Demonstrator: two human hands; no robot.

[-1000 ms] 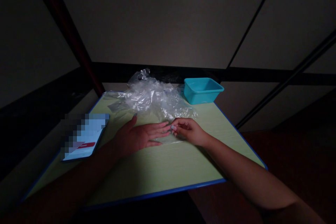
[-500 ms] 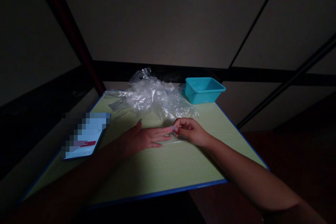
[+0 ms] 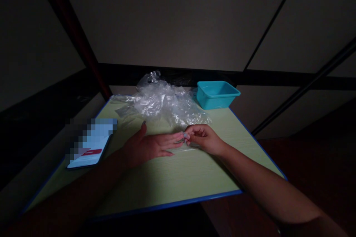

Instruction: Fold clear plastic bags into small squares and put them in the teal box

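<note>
From here, the right hand has thumb and finger pinched together mid-frame, on what I can't tell, meeting the left hand's outstretched, spread fingers. Clear plastic lies beneath; behind are crumpled bags, a turquoise tub right of centre, and a lit tablet at left, on the tabletop.

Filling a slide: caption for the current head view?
Left hand spread, right hand pinched beside it, crumpled clear plastic and a turquoise container behind.

Crumpled heap of clear plastic film: glossy, creased. Turquoise rectangular plastic tub: smooth, low sheen. Pale green, blue-edged desk: matt, faintly wood-grained. Dark-edged flat device: smooth, glassy-looking screen.
</note>
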